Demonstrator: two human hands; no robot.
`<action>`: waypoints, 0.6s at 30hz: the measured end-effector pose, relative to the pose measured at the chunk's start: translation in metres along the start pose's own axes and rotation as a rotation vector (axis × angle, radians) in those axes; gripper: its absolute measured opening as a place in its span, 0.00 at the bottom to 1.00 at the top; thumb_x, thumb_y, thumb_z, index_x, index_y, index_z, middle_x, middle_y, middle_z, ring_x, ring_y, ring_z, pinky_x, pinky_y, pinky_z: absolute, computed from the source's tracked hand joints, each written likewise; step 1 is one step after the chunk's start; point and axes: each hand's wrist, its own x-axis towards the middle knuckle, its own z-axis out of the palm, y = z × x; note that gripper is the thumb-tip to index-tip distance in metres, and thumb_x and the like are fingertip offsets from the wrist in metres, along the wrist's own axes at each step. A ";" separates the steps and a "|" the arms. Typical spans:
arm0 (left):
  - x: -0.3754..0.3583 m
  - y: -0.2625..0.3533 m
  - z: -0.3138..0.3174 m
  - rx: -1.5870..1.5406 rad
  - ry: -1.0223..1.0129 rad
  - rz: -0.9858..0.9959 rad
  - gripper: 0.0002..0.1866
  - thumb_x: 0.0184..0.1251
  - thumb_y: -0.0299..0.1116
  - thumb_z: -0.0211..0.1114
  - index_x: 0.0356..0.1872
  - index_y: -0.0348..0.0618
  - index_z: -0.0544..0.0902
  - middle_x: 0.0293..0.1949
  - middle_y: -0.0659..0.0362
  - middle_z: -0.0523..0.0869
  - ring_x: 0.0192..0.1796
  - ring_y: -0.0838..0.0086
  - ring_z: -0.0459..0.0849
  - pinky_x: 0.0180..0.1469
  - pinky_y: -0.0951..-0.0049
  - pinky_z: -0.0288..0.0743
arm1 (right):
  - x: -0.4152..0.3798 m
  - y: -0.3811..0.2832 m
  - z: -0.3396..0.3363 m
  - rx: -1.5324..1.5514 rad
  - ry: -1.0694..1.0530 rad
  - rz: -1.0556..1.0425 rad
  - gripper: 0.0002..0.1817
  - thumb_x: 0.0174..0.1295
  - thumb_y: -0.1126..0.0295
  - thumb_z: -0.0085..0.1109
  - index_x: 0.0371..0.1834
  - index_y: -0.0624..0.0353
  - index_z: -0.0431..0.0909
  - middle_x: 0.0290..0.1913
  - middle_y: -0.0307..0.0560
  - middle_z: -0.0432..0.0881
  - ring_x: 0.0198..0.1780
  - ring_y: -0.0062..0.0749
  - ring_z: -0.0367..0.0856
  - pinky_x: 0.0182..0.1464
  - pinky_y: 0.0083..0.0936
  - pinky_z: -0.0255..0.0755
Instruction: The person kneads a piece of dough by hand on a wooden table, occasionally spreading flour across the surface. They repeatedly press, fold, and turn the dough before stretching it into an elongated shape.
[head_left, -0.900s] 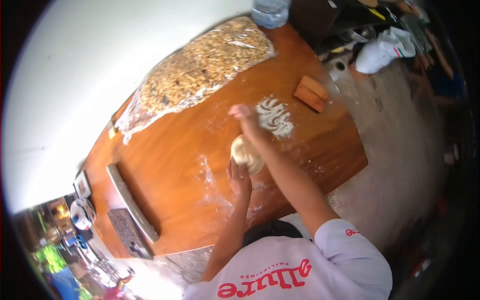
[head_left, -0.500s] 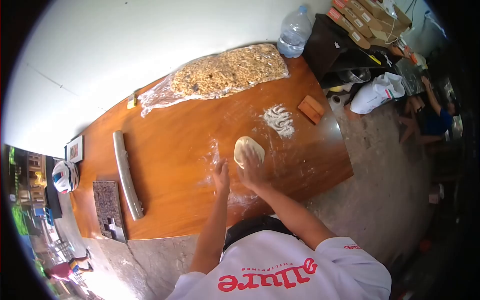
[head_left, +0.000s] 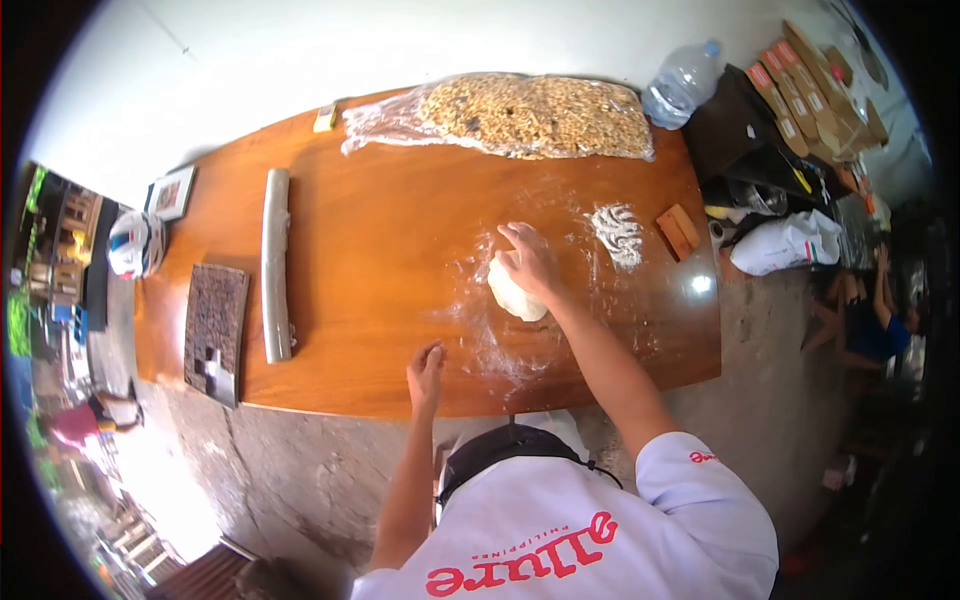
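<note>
A pale lump of dough lies on the floured part of the wooden table. My right hand is at its far edge, with the thumb and fingers bent over the dough and covering part of it. Nearer the front edge, my left hand hovers apart from the dough, fingers loosely curved and nothing in them. To the right of the dough is a streaked patch of white flour. Beyond that lies a small brown wooden block.
A clear bag of golden crumbly pieces lies along the wall beside a large water bottle. Leftward are a long grey roll, a dark textured board, a picture frame and a helmet. Another person is at far right.
My right hand has moved from the dough's near side to its far edge. My left hand has drawn back toward the table's front edge. The camera view has shifted.
</note>
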 end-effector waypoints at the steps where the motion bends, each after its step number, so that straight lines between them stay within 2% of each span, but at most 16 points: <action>1: -0.001 -0.002 0.001 0.036 -0.021 -0.008 0.17 0.78 0.35 0.62 0.57 0.33 0.83 0.46 0.57 0.89 0.47 0.72 0.86 0.53 0.73 0.78 | -0.009 0.012 0.009 -0.426 0.195 -0.224 0.25 0.70 0.55 0.60 0.68 0.49 0.77 0.67 0.52 0.79 0.71 0.48 0.73 0.70 0.46 0.67; 2: 0.002 -0.008 0.010 0.019 -0.004 -0.008 0.17 0.78 0.35 0.62 0.57 0.33 0.83 0.46 0.57 0.89 0.47 0.72 0.86 0.53 0.73 0.78 | -0.017 0.019 0.016 -0.427 0.181 -0.244 0.25 0.70 0.55 0.60 0.68 0.49 0.77 0.67 0.52 0.79 0.71 0.48 0.73 0.70 0.46 0.67; 4: 0.012 -0.019 0.045 0.265 -0.053 0.040 0.21 0.79 0.38 0.60 0.63 0.34 0.80 0.54 0.53 0.87 0.54 0.68 0.86 0.57 0.71 0.78 | -0.038 0.024 0.028 -0.205 0.055 0.014 0.25 0.70 0.54 0.59 0.67 0.49 0.77 0.69 0.51 0.75 0.74 0.52 0.67 0.73 0.52 0.61; 6: 0.013 -0.005 0.096 0.268 -0.007 0.310 0.26 0.81 0.43 0.56 0.70 0.36 0.74 0.67 0.44 0.78 0.67 0.57 0.79 0.66 0.65 0.73 | -0.071 0.018 0.037 -0.217 0.171 -0.042 0.25 0.69 0.54 0.59 0.67 0.49 0.76 0.66 0.56 0.75 0.71 0.56 0.69 0.72 0.55 0.61; 7: 0.009 -0.004 0.117 0.264 -0.013 0.303 0.26 0.81 0.43 0.56 0.70 0.36 0.74 0.67 0.44 0.78 0.67 0.57 0.79 0.66 0.65 0.73 | -0.092 0.007 0.029 -0.214 0.170 -0.091 0.27 0.67 0.55 0.60 0.68 0.51 0.74 0.69 0.59 0.71 0.72 0.58 0.67 0.73 0.55 0.61; 8: 0.009 -0.005 0.136 0.330 -0.028 0.403 0.28 0.78 0.43 0.58 0.72 0.40 0.72 0.70 0.39 0.72 0.71 0.49 0.71 0.71 0.57 0.66 | -0.112 -0.003 0.021 -0.210 0.174 -0.139 0.30 0.66 0.56 0.62 0.70 0.54 0.73 0.72 0.62 0.66 0.73 0.60 0.65 0.73 0.54 0.60; 9: 0.010 -0.005 0.147 0.397 -0.045 0.503 0.30 0.74 0.44 0.59 0.74 0.45 0.70 0.73 0.35 0.66 0.75 0.41 0.63 0.76 0.49 0.58 | -0.131 -0.001 0.022 -0.230 0.126 -0.102 0.30 0.66 0.57 0.61 0.70 0.54 0.73 0.72 0.62 0.67 0.73 0.62 0.64 0.73 0.55 0.60; 10: 0.008 -0.006 0.152 0.398 -0.057 0.494 0.30 0.74 0.44 0.59 0.74 0.45 0.70 0.73 0.35 0.66 0.75 0.41 0.63 0.76 0.49 0.58 | -0.148 0.002 0.023 -0.249 0.077 -0.061 0.29 0.67 0.57 0.60 0.70 0.55 0.72 0.71 0.63 0.67 0.73 0.64 0.64 0.73 0.56 0.60; 12: 0.005 -0.010 0.159 0.751 -0.135 0.701 0.33 0.71 0.45 0.60 0.76 0.49 0.70 0.76 0.37 0.63 0.78 0.42 0.61 0.78 0.42 0.52 | -0.165 0.012 0.024 -0.278 0.107 -0.071 0.30 0.67 0.57 0.60 0.71 0.55 0.71 0.72 0.62 0.67 0.74 0.64 0.63 0.74 0.57 0.58; 13: 0.011 -0.012 0.164 0.750 -0.165 0.716 0.35 0.67 0.49 0.61 0.76 0.54 0.70 0.77 0.40 0.62 0.79 0.45 0.59 0.78 0.38 0.48 | -0.164 0.021 0.023 -0.307 0.137 -0.093 0.31 0.67 0.56 0.60 0.71 0.55 0.70 0.72 0.62 0.66 0.75 0.64 0.62 0.75 0.58 0.57; 14: 0.025 -0.013 0.175 0.750 -0.188 0.716 0.35 0.67 0.49 0.61 0.76 0.54 0.70 0.77 0.40 0.62 0.79 0.45 0.59 0.78 0.38 0.48 | -0.155 0.034 0.023 -0.313 0.145 -0.072 0.31 0.67 0.56 0.60 0.71 0.55 0.70 0.72 0.62 0.66 0.75 0.64 0.62 0.75 0.58 0.57; 16: 0.057 0.002 0.202 0.975 -0.172 0.675 0.38 0.66 0.56 0.59 0.78 0.59 0.68 0.79 0.45 0.60 0.81 0.47 0.55 0.81 0.39 0.41 | -0.118 0.053 0.018 -0.315 0.214 -0.051 0.33 0.67 0.53 0.60 0.73 0.55 0.69 0.73 0.62 0.65 0.77 0.63 0.60 0.76 0.60 0.55; 17: 0.084 0.011 0.217 1.156 -0.171 0.651 0.42 0.63 0.61 0.57 0.80 0.64 0.64 0.81 0.49 0.58 0.83 0.50 0.51 0.83 0.42 0.33 | -0.093 0.064 0.018 -0.460 0.188 -0.007 0.35 0.66 0.49 0.60 0.72 0.54 0.69 0.74 0.61 0.65 0.78 0.61 0.58 0.77 0.60 0.51; 18: 0.107 0.025 0.232 1.192 -0.140 0.670 0.43 0.63 0.61 0.56 0.80 0.64 0.62 0.81 0.50 0.58 0.84 0.52 0.49 0.83 0.44 0.31 | -0.066 0.069 0.010 -0.476 0.161 0.061 0.34 0.65 0.50 0.61 0.71 0.53 0.71 0.73 0.59 0.66 0.78 0.59 0.59 0.78 0.60 0.50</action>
